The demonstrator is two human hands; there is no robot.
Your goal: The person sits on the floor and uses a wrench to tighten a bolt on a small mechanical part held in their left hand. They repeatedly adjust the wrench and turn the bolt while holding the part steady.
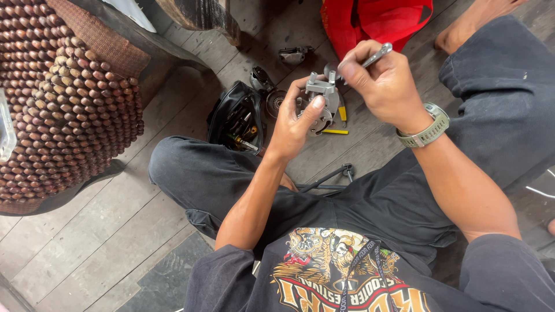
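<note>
Black shirt and crossed legs lowest; above, left hand (295, 124) clamps a metal part (321, 101) over the floor (115, 219), right hand (384, 86) pinching a tool (377, 56) (mid-work, pieces unassembled).

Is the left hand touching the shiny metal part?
Touching. The head view shows the left hand wrapped around the metal part, thumb pressed on its face.
</note>
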